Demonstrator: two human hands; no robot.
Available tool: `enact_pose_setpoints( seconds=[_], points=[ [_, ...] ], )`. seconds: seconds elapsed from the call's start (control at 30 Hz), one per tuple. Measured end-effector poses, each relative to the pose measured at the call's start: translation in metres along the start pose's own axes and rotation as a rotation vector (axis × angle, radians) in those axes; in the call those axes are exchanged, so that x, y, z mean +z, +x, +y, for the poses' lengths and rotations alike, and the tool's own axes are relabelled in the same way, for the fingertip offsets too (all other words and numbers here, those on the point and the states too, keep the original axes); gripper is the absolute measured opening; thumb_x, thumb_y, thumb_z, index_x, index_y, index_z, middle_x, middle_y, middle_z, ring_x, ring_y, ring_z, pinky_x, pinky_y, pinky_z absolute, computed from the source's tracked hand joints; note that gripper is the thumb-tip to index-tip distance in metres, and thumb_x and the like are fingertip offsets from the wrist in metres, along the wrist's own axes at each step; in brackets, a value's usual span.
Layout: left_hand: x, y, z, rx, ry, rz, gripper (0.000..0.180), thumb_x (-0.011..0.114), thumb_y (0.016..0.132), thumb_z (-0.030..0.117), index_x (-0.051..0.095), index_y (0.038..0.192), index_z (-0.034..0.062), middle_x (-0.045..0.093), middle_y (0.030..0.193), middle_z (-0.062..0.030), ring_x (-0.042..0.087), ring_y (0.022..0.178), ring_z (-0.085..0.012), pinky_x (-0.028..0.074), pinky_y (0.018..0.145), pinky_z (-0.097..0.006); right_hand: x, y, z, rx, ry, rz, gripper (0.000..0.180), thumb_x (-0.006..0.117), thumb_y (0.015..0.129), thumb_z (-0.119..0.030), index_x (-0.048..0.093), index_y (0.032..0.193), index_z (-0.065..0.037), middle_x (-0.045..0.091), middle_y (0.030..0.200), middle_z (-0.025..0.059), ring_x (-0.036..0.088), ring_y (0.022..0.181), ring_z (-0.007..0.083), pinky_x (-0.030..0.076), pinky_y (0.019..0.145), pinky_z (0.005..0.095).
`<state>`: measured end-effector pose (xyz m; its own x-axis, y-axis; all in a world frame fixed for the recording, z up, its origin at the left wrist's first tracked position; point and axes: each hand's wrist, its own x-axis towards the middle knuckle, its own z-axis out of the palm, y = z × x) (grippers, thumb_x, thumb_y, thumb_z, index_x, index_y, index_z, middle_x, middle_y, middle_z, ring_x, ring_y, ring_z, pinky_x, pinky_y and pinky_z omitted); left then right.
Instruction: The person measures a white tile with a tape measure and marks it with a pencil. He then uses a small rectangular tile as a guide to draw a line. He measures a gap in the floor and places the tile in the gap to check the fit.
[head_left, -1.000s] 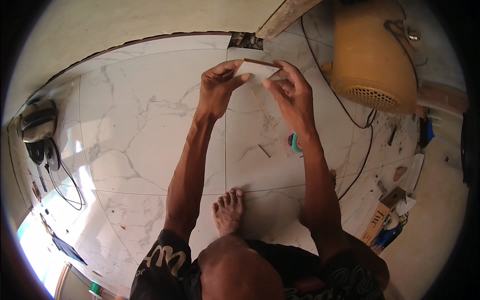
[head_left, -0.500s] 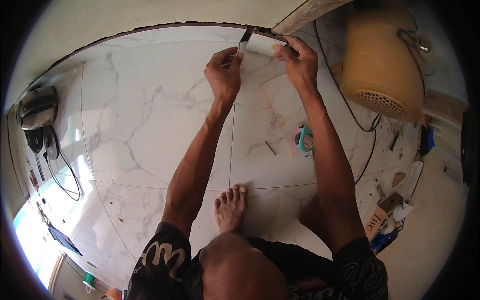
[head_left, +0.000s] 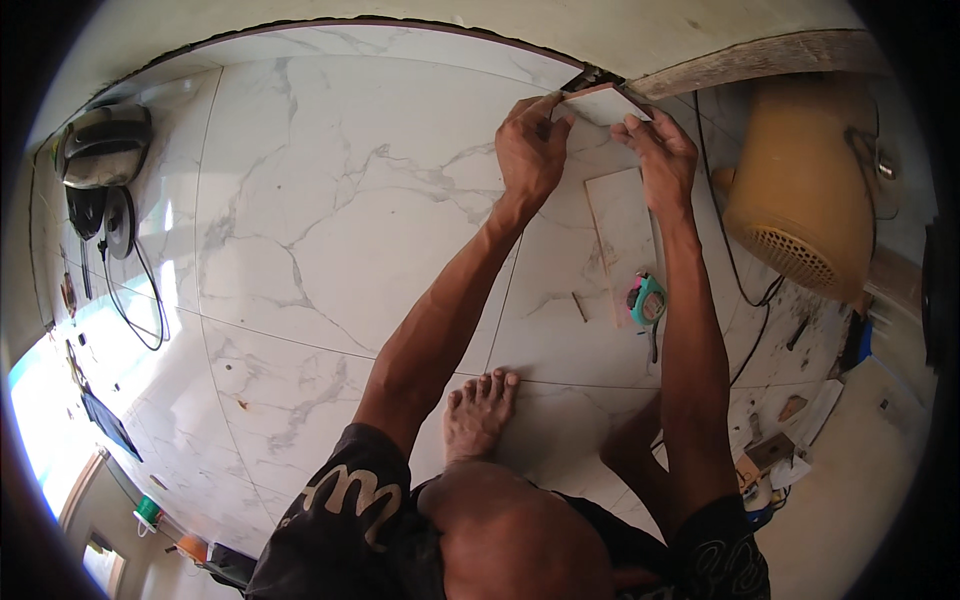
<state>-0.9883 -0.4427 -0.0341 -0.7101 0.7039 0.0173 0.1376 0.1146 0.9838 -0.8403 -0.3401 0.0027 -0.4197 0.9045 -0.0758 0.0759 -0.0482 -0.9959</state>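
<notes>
Fingers (head_left: 548, 108) of the left hand (head_left: 530, 150) are bent and pressed against the left edge of a small cut piece of tile (head_left: 603, 103), thumb below, fingertips above; fingers of the right hand (head_left: 660, 155) clamp the piece's right edge the same way, so both hands are closed on it, one per side. The piece sits at the far corner of the floor, tilted, its far edge at the dark gap (head_left: 585, 78) where the marble-pattern floor tiles (head_left: 330, 210) meet the wall (head_left: 480, 25) and a rough wooden board (head_left: 760, 60). Whether its underside already touches the floor I cannot tell. Judgement on handling: the piece looks stiff and thin, glazed on top, so likely slick under the fingers and brittle at corners; light enough for fingertip hold, but a knock against the neighbouring edge could chip it. Best hold appears to be by the two opposite cut edges, as now, keeping the pads off the glaze and lowering it flat rather than corner-first. Outward from the hands: a second, longer strip of tile (head_left: 622, 235) lies flat on the floor just below the right wrist; near it a teal tape measure (head_left: 646, 298) and a short stick (head_left: 579, 306). A tan fan housing (head_left: 800, 210) stands to the right with a black cable (head_left: 735, 290) trailing past. Bare foot (head_left: 478, 412) rests on the floor between the forearms. A power tool (head_left: 100, 150) lies well apart at far left.
</notes>
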Motion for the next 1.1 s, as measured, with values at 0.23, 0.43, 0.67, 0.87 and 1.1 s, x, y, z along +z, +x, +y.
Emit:
enact_pose_setpoints(
  seconds=[0.23,0.43,0.67,0.87,1.1],
  points=[
    [0.003,-0.003,0.0,0.064,-0.035,-0.042,0.04,0.08,0.088,0.017,0.074,0.127,0.0091,0.073,0.118,-0.0122,0.074,0.09,-0.0218,0.058,0.081,-0.033,-0.007,0.0,0.002,0.019,0.03,-0.003,0.024,0.074,0.096,-0.01,0.07,0.115,0.005,0.074,0.094,0.0096,0.071,0.083,0.0158,0.059,0.082,0.0317],
    [-0.003,-0.003,0.006,-0.036,-0.151,-0.078,0.044,0.082,0.089,0.02,0.071,0.125,-0.0031,0.073,0.107,-0.009,0.07,0.092,-0.016,0.057,0.08,-0.031,-0.004,-0.009,-0.01,0.061,-0.007,0.037,0.027,0.078,0.094,-0.018,0.069,0.108,0.004,0.074,0.088,0.0106,0.069,0.076,0.0153,0.057,0.075,0.0303],
    [-0.024,-0.027,0.026,-0.422,-0.572,-0.247,0.045,0.081,0.089,0.012,0.066,0.127,-0.0066,0.072,0.099,-0.0081,0.068,0.089,-0.0148,0.057,0.08,-0.029,0.017,-0.047,-0.036,0.22,0.207,0.047,0.032,0.076,0.095,-0.014,0.062,0.116,0.006,0.073,0.1,0.0162,0.071,0.079,0.0209,0.059,0.074,0.034],
    [-0.034,-0.038,0.034,-0.396,-0.698,-0.251,0.036,0.073,0.096,0.012,0.065,0.126,-0.0069,0.07,0.116,-0.0149,0.071,0.101,-0.0244,0.061,0.09,-0.038,0.021,-0.069,-0.044,0.263,-0.018,0.051,0.041,0.075,0.094,-0.011,0.059,0.128,0.002,0.073,0.105,0.0157,0.071,0.088,0.0221,0.058,0.081,0.0358],
    [-0.044,-0.018,0.055,0.061,-0.13,-0.347,0.03,0.073,0.094,0.005,0.07,0.123,-0.0031,0.073,0.109,-0.0104,0.072,0.092,-0.0169,0.062,0.075,-0.034,0.01,-0.051,-0.048,-0.238,-0.638,-0.068,0.041,0.079,0.091,-0.018,0.069,0.128,-0.007,0.074,0.1,0.0057,0.065,0.092,0.0167,0.054,0.085,0.0332]
  ],
)
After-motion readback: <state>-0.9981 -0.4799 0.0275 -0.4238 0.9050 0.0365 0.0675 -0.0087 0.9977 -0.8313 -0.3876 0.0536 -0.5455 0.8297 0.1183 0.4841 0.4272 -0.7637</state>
